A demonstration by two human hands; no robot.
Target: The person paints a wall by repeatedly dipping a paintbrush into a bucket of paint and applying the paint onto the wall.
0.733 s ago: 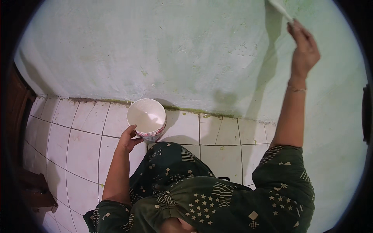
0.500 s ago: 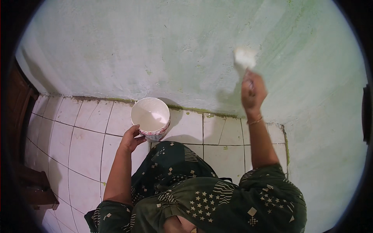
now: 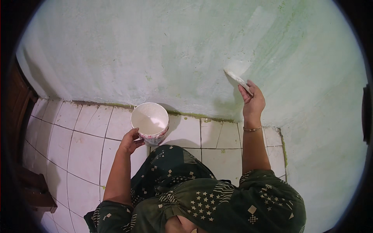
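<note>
A paintbrush (image 3: 236, 78) is in my right hand (image 3: 253, 101), its pale handle pinched between thumb and fingers. The brush head presses against the green wall (image 3: 186, 50), with fresh white paint beside and above it. My left hand (image 3: 131, 140) grips the near left side of a white paint bucket (image 3: 155, 139), thumb at the rim and fingers lower on its wall. White paint coats the inside of the bucket, which stands upright on the tiles near the foot of the wall.
White floor tiles (image 3: 85, 153) meet the wall along a dirty green-stained edge. A brown wooden door (image 3: 19, 101) is at the far left, with a dark wooden furniture piece (image 3: 39, 194) below it. Another wall (image 3: 326, 155) rises on the right.
My right hand has tilted and the brush has moved down and slightly left along the wall, leaving a whiter streak above. My left hand stays on the bucket.
</note>
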